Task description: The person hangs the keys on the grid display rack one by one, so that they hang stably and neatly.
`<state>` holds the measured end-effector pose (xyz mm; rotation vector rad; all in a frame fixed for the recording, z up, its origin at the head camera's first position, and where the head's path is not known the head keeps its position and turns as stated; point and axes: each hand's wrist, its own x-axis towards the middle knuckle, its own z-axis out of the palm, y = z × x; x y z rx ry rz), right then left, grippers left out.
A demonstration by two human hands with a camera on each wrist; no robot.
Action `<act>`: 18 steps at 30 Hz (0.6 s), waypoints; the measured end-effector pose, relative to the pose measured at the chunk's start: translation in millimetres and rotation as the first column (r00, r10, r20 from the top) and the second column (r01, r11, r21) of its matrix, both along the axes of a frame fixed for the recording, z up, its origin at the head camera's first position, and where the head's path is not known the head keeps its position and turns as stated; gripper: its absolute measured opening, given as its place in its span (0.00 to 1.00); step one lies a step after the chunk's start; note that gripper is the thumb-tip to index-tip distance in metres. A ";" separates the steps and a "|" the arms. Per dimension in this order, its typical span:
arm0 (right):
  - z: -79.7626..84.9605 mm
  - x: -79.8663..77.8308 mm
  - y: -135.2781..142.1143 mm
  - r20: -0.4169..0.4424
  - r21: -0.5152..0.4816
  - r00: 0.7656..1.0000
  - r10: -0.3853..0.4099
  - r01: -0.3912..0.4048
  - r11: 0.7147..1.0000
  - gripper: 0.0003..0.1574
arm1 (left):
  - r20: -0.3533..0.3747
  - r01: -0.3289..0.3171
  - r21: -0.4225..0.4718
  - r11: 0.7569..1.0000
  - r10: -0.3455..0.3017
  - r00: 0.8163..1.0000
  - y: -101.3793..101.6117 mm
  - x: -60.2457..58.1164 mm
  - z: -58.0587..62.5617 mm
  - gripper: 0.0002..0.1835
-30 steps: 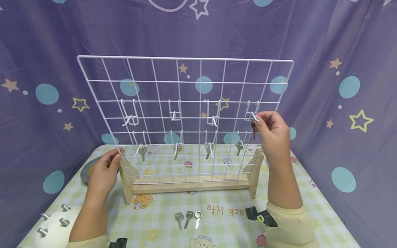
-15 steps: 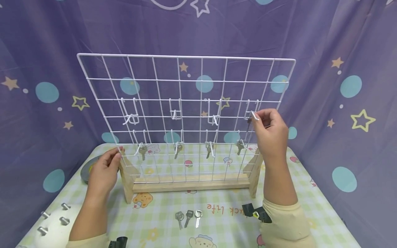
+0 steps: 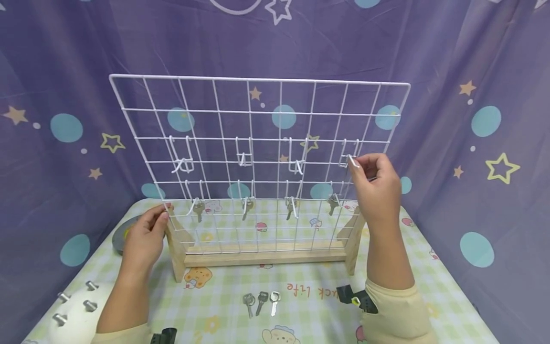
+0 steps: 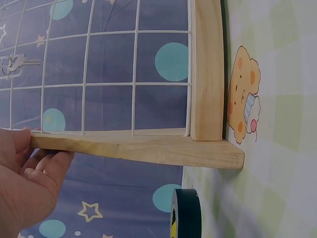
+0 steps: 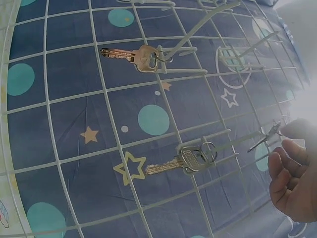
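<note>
Right hand: pinching one key at upper hook. Left hand: gripping wooden stand. Three loose keys: toward tabletop's front edge.

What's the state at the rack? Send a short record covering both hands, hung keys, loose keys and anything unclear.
Left hand: grips the pale wooden left upright
Right hand: pinches a small metal key by the upper row's rightmost white wire hook
Rack: white wire grid panel on a wooden stand
Hung keys: four metal keys, at the lower hooks
Loose keys: three flat metal keys on the green-and-white checked tablecloth
Unclear: whether the pinched key is on its hook
</note>
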<state>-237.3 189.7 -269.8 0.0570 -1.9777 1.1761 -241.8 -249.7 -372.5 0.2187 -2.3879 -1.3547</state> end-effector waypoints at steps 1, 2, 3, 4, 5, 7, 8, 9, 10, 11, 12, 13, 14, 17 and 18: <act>-0.9 2.2 0.7 -0.006 -0.007 1.000 0.004 -0.004 1.000 0.16 | -0.002 0.002 0.004 1.000 -0.002 1.000 0.0 0.1 -0.3 0.25; -2.0 4.3 1.3 -0.016 -0.014 1.000 0.010 -0.010 1.000 0.16 | -0.005 0.003 0.006 1.000 -0.003 1.000 -0.1 -0.1 -0.6 0.25; -3.5 6.5 2.0 -0.029 -0.024 0.999 0.016 -0.017 1.000 0.15 | -0.004 0.001 0.007 1.000 -0.001 1.000 -0.1 0.2 -0.5 0.25; -5.3 8.5 2.6 -0.054 -0.029 0.998 0.025 -0.027 0.999 0.15 | -0.004 0.001 0.010 1.000 -0.001 1.000 -0.3 0.3 -0.5 0.25; -7.7 10.6 3.3 -0.081 -0.038 0.996 0.039 -0.042 0.998 0.14 | -0.006 0.002 0.012 1.000 -0.002 1.000 -0.5 0.2 -0.6 0.25; -12.6 14.5 3.6 -0.151 -0.056 0.986 0.072 -0.082 0.995 0.12 | -0.006 0.000 0.008 1.000 0.000 1.000 -0.2 0.8 0.1 0.25; -15.2 16.2 3.5 -0.189 -0.057 0.977 0.095 -0.107 0.993 0.10 | -0.006 0.002 0.006 1.000 -0.001 1.000 -0.2 0.6 0.3 0.25; -17.7 18.1 3.0 -0.229 -0.048 0.964 0.133 -0.147 0.988 0.08 | -0.006 0.003 0.007 1.000 -0.002 1.000 0.0 0.6 0.4 0.25; -19.9 19.8 2.4 -0.268 -0.029 0.945 0.188 -0.203 0.979 0.06 | -0.007 0.004 0.008 1.000 -0.004 1.000 0.1 0.4 0.3 0.26; -21.9 21.4 1.8 -0.296 0.007 0.923 0.245 -0.255 0.967 0.04 | -0.009 0.005 0.007 1.000 -0.005 1.000 0.3 0.5 0.3 0.26; -23.6 23.0 1.0 -0.314 0.056 0.897 0.311 -0.309 0.949 0.03 | -0.009 0.006 0.005 1.000 -0.006 1.000 0.3 0.6 0.3 0.26; -25.1 24.6 0.3 -0.319 0.112 0.866 0.385 -0.369 0.923 0.02 | -0.011 0.007 0.005 1.000 -0.007 1.000 0.1 0.3 0.0 0.26; -26.4 26.3 -0.5 -0.310 0.167 0.832 0.460 -0.429 0.888 0.02 | -0.014 0.007 0.004 1.000 -0.007 1.000 0.0 0.1 -0.4 0.26; -30.5 32.3 -2.1 -0.174 0.328 0.770 0.613 -0.542 0.774 0.03 | -0.018 0.004 -0.005 1.000 -0.004 1.000 0.1 -0.6 -1.3 0.26; -32.3 34.6 -3.2 -0.105 0.354 0.759 0.643 -0.576 0.737 0.03 | -0.018 0.004 -0.004 1.000 -0.004 1.000 0.2 -0.9 -1.5 0.25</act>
